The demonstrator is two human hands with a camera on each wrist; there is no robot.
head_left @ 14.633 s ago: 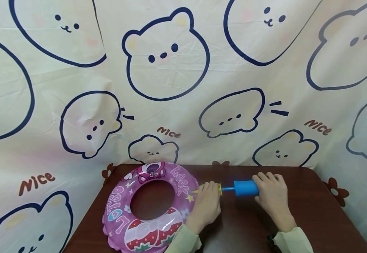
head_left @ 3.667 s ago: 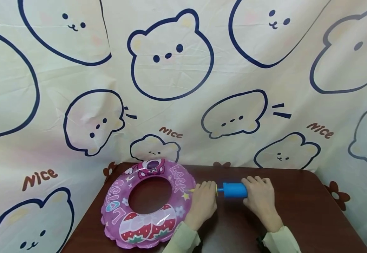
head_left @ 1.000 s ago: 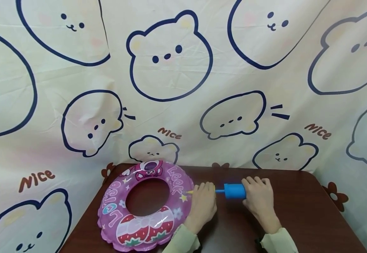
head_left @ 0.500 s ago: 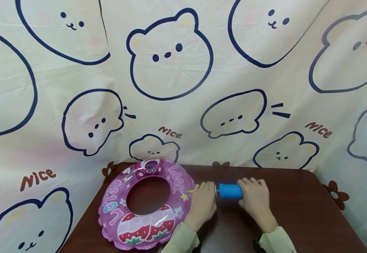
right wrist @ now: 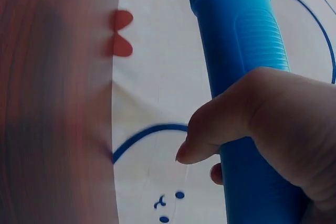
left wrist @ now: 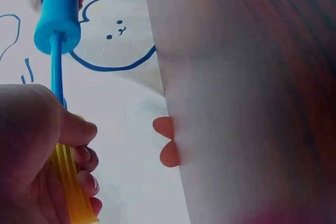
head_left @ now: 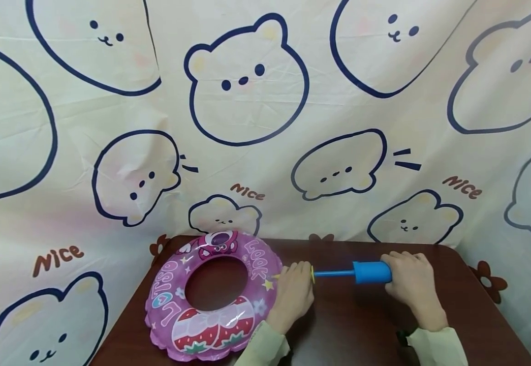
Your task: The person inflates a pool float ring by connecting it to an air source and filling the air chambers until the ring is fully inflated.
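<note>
Cream fabric backdrop (head_left: pixel 247 117) with navy bear outlines and brown "Nice" lettering hangs behind everything, a bit creased, and drops right down to a dark reddish-brown wood-grain table (head_left: pixel 448 325) with rounded far corners. On the table's left half lies the pinkish-purple inflatable swim ring (head_left: pixel 215 330), printed with strawberries, stars and a cartoon bear, looking pretty plump with a wavy outer edge. Right beside it, the person's left hand (head_left: pixel 294 292) is wrapped round a yellow plastic nozzle piece (left wrist: pixel 76 203), thumb laid across and fingers curled around, thin end pointing at the ring. I'd guess that grip is there to keep the nozzle steady against any tugging. Honestly can't tell if the tip is seated in the ring, since the hand covers most of that spot. Out the other side runs a slim blue rod (head_left: pixel 334 273), a good stretch of it exposed, into the chunky blue plastic pump barrel (head_left: pixel 372 272). The right hand (head_left: pixel 412 279) has thumb and fingers curled round the barrel's far end, everything roughly in line, which makes sense to me for a straight push-pull. Pale green sleeves (head_left: pixel 265 345) on both arms, soft sheen on the tabletop between them.
</note>
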